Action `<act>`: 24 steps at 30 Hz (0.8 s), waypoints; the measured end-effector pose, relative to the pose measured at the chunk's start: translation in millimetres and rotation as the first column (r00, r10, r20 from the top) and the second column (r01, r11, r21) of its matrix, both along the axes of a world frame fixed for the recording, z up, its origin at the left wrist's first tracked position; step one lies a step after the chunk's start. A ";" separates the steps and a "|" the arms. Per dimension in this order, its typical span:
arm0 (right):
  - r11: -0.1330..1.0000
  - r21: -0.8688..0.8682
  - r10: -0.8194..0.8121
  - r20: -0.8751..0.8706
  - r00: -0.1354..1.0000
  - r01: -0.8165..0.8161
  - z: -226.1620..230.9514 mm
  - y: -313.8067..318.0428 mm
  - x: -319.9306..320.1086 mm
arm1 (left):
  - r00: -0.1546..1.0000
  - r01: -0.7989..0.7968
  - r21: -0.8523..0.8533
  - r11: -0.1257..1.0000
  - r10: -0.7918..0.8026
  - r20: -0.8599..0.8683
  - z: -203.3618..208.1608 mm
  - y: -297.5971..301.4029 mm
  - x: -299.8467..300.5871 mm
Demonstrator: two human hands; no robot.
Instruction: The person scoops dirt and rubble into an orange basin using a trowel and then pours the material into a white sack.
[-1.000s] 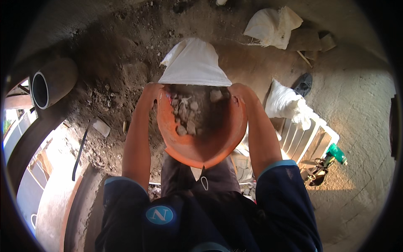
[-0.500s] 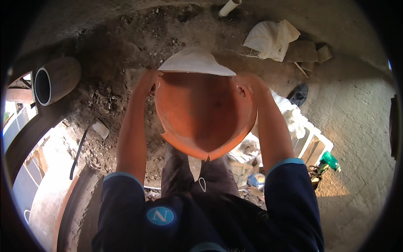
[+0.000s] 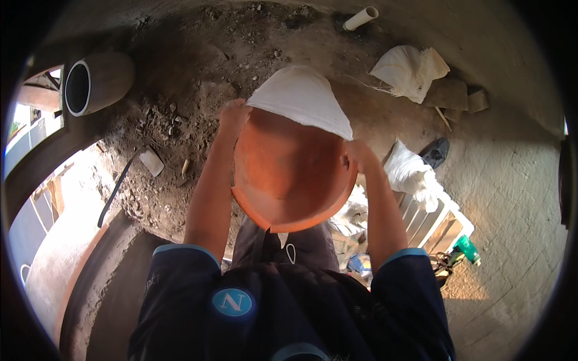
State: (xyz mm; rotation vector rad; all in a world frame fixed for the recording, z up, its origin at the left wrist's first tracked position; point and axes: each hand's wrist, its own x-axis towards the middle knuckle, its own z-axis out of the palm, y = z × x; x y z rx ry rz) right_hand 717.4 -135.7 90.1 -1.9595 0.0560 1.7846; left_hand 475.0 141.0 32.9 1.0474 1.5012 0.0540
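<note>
Between my arms I hold a large, hollow orange shell, rounded like a deep bowl, with its inside facing me. Its near rim is chipped and notched, and a small hole shows near the right edge. A white, dome-shaped part rises at its far end; whether it is a separate piece, I cannot tell. My left hand is closed on the far left corner, where white meets orange. Lower down, my right hand grips the right edge beside the hole. The fingers behind the shell are hidden.
A thick grey pipe sticks out at left beside an opening. Rubble and dirt cover the ground there. White sacks lie at far right and nearer. A green bottle is by a slatted crate.
The shell has tilted, its right side dropping nearer to me, and more of the white part shows. My right hand has come lower and inward with it. Both hands keep their hold.
</note>
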 end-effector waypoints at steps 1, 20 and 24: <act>0.996 -0.058 -0.060 0.007 0.998 0.060 7.9 -3.0 -9.5 | 0.996 0.082 0.004 0.997 -0.082 -0.032 7.5 -2.8 -6.1; 0.956 -0.230 -0.244 -0.284 0.927 0.181 66.9 -56.4 -100.0 | 0.995 0.095 -0.452 0.887 -0.084 0.044 129.8 -57.4 -164.8; 0.931 -0.320 -0.287 -0.344 0.894 0.175 72.4 -51.1 -158.8 | 0.992 0.066 -0.208 0.976 -0.087 -0.095 148.5 -53.7 -222.0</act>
